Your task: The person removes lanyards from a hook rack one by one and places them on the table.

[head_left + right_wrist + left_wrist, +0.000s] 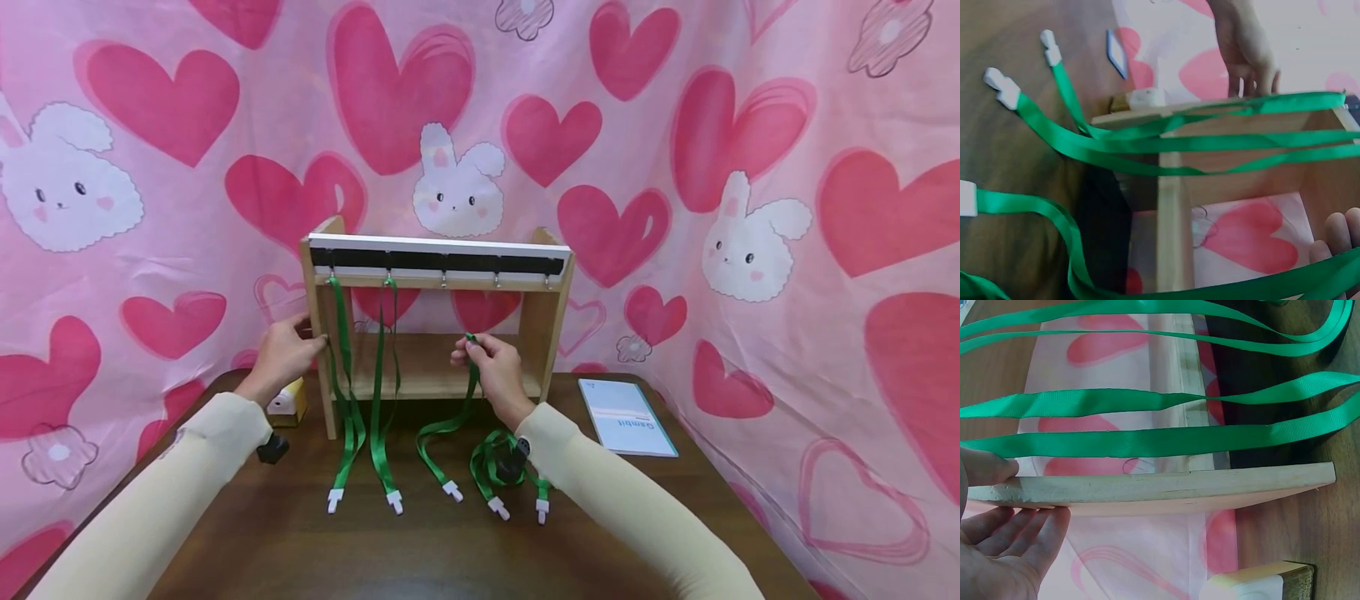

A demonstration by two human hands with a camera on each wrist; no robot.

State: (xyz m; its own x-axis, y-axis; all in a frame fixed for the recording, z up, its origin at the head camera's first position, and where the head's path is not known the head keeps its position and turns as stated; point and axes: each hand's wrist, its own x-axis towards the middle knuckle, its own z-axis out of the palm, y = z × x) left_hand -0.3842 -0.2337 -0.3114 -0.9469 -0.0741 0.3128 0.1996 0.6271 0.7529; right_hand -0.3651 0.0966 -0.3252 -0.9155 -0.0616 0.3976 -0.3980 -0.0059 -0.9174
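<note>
A wooden rack [420,358] stands on the table, with a row of small metal hooks along a black strip [416,260]. My left hand [285,354] holds the rack's left side panel [1166,490], thumb on one face and fingers on the other. Two green lanyards, one at the far left [344,333] and one beside it [378,400], hang from the first two hooks, their white clips down on the table. Below the middle hooks, my right hand [501,373] pinches the top of a third green lanyard [438,427], whose clip end [452,491] lies on the table.
More green lanyards [486,458] lie bunched on the table below my right wrist. A blue and white notebook [628,418] is to the right of the rack. Behind its left foot sits a small yellow and white box [288,403]. A pink heart-print cloth [300,108] surrounds the table.
</note>
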